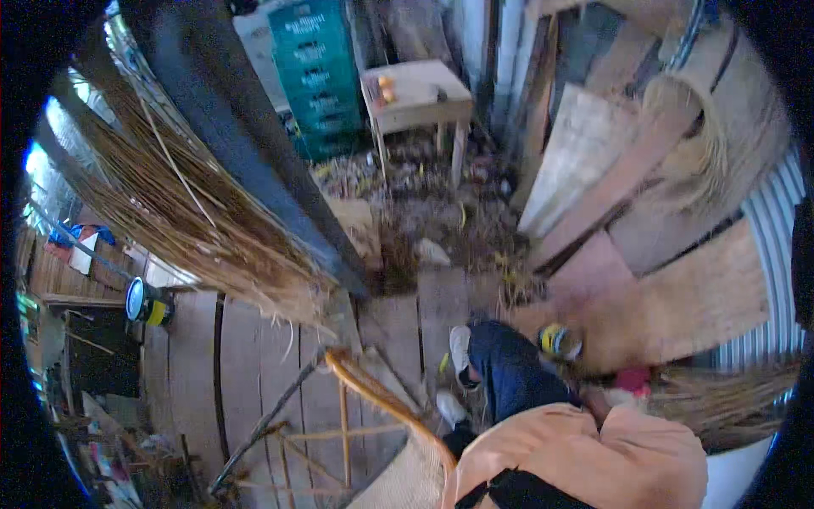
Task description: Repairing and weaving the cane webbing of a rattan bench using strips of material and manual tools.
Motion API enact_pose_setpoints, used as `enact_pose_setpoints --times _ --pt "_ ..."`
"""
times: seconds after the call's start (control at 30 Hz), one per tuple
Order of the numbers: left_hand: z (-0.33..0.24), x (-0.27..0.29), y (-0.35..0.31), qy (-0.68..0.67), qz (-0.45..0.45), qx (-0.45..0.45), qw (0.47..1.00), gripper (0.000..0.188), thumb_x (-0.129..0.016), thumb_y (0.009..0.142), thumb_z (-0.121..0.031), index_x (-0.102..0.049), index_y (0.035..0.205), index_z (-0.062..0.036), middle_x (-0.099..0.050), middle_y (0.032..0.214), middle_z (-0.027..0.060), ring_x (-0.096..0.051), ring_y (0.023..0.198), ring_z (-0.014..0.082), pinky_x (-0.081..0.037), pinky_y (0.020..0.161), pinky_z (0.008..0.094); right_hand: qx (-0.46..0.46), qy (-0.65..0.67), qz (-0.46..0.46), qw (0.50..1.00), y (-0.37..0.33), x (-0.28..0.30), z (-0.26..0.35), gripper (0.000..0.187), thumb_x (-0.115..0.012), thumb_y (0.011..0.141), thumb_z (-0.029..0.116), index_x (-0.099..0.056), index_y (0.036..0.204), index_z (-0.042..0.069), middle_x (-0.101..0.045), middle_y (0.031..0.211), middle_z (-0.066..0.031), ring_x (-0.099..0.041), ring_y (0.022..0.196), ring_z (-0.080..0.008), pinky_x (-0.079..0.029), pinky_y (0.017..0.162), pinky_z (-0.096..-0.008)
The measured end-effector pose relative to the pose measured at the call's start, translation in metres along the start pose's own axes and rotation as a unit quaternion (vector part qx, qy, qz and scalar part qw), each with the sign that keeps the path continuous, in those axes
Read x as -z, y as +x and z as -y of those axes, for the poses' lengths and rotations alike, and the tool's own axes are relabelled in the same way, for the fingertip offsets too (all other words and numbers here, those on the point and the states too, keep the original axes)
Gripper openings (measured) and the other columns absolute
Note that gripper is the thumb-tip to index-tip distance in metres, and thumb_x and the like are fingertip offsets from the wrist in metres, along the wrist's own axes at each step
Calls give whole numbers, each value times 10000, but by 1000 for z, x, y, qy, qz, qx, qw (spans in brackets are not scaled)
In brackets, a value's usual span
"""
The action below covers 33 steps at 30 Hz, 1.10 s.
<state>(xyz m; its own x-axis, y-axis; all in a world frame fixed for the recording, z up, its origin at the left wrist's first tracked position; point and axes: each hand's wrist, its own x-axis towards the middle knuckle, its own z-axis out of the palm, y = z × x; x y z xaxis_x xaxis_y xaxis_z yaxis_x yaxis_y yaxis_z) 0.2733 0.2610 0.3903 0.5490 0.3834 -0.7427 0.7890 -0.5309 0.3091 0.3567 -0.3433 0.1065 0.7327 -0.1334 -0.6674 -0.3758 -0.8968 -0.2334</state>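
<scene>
My right hand [598, 404] shows only as a small dark, blurred patch beyond the peach sleeve [653, 445], beside my thigh. Its fingers cannot be made out, nor whether anything is in them. Nearest to it are a pinkish-red item [632, 380] and a can with a yellow label [560, 341] on the floor. My left hand is out of sight. Dark trousers [513, 373] and white shoes [459, 348] show below me. Close on my left stands a rattan frame [381, 399] with a pale woven panel [407, 475].
Bundled thin sticks [195, 212] lean by a dark post [254, 144] at left. A bucket [148, 301] sits on the planks [191, 365]. Ahead are a small wooden table [420, 85], stacked green crates [318, 81] and littered ground [415, 204]. Boards [585, 153] lean at right.
</scene>
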Motion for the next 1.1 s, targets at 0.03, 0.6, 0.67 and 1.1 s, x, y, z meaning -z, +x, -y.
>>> enact_pose_setpoints --times 0.03,0.6,0.67,1.1 --pt "-17 14 6 -24 -18 -4 1000 472 -574 842 -213 -458 1268 -48 -532 1185 174 -480 1118 349 -388 928 445 13 18 -7 1000 25 26 33 213 -549 787 181 -630 889 13 -621 861 -149 -591 794 -307 -460 732 -404" --pt "-459 222 236 -121 -755 -309 566 658 -571 835 -297 -292 1359 -12 -333 1381 190 -326 1281 324 -220 1062 438 146 174 14 974 403 324 272 172 -554 814 172 -612 887 27 -601 766 -108 -577 681 -246 -451 626 -356" --pt "-497 244 259 -171 -695 -305 628 805 -574 854 -349 -120 1413 10 -189 1446 203 -258 1312 318 -178 1090 413 127 170 33 977 436 344 263 167 -555 818 171 -610 886 29 -599 755 -103 -576 667 -239 -450 614 -351" --pt "-522 260 305 -399 -713 -157 555 883 -594 840 -443 -142 1377 93 -287 1374 284 -346 1251 348 -290 1035 413 46 179 80 980 478 348 193 138 -559 839 165 -596 884 39 -583 682 -72 -565 581 -192 -442 533 -314"
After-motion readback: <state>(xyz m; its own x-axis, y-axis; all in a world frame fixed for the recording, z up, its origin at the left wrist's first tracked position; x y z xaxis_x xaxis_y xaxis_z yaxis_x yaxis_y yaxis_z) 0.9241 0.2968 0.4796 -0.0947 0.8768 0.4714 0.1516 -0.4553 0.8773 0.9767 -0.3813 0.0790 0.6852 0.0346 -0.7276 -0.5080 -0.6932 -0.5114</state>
